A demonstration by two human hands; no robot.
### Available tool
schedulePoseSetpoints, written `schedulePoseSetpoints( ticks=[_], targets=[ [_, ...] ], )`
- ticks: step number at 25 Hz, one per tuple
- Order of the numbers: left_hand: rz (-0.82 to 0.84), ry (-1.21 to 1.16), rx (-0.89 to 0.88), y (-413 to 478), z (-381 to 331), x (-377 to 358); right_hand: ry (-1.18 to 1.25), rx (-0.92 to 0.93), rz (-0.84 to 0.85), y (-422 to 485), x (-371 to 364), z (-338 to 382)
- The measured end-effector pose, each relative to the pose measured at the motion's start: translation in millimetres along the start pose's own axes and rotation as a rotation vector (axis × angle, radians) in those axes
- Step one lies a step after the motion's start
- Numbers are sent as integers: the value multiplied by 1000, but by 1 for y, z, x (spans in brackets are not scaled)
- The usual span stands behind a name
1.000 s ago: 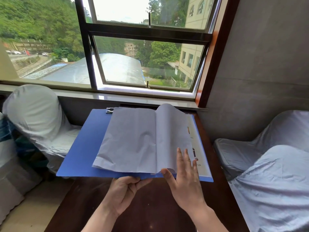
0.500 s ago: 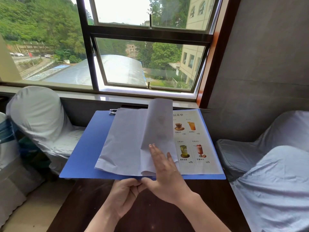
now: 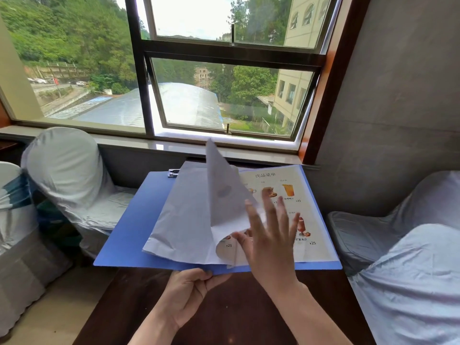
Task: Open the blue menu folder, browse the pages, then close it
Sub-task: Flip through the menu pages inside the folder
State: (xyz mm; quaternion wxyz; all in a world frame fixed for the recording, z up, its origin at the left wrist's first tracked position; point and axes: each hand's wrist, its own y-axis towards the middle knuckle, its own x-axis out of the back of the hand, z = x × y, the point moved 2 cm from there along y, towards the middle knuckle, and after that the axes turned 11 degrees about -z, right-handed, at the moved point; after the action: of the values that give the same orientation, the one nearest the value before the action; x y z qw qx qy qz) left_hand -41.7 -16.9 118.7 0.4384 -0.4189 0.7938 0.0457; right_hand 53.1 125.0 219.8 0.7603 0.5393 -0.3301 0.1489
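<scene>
Above dark wooden table (image 3: 224, 307): left hand (image 3: 189, 292) pinches open blue plastic menu folder (image 3: 129, 235) at its near edge; right hand (image 3: 271, 240), fingers spread wide, against upright white page (image 3: 224, 195).

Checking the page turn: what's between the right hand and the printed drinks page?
Head view: nothing but air; the open right hand hovers above the drinks page, beside the lifted sheet.

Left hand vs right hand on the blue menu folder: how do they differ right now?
The left hand pinches the near edge of the blue menu folder, fingers curled. The right hand is open, fingers spread, above the printed drinks page beside the lifted white page, gripping nothing. Both are bare.
</scene>
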Motion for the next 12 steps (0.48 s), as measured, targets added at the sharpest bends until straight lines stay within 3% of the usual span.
schedulePoseSetpoints(
  ticks=[2, 5, 7, 12],
  targets=[
    [-7, -13, 9, 0, 0, 0, 9, -149, 58, 8, 0, -5],
    [1, 6, 38, -1, 2, -5, 244, -242, 172, 8, -3, -2],
    [6, 24, 34, -2, 3, -8, 363, -162, 200, 2, -5, 10],
    [37, 17, -5, -3, 3, -9, 362, 2, 351, -8, -19, 29]
  ],
)
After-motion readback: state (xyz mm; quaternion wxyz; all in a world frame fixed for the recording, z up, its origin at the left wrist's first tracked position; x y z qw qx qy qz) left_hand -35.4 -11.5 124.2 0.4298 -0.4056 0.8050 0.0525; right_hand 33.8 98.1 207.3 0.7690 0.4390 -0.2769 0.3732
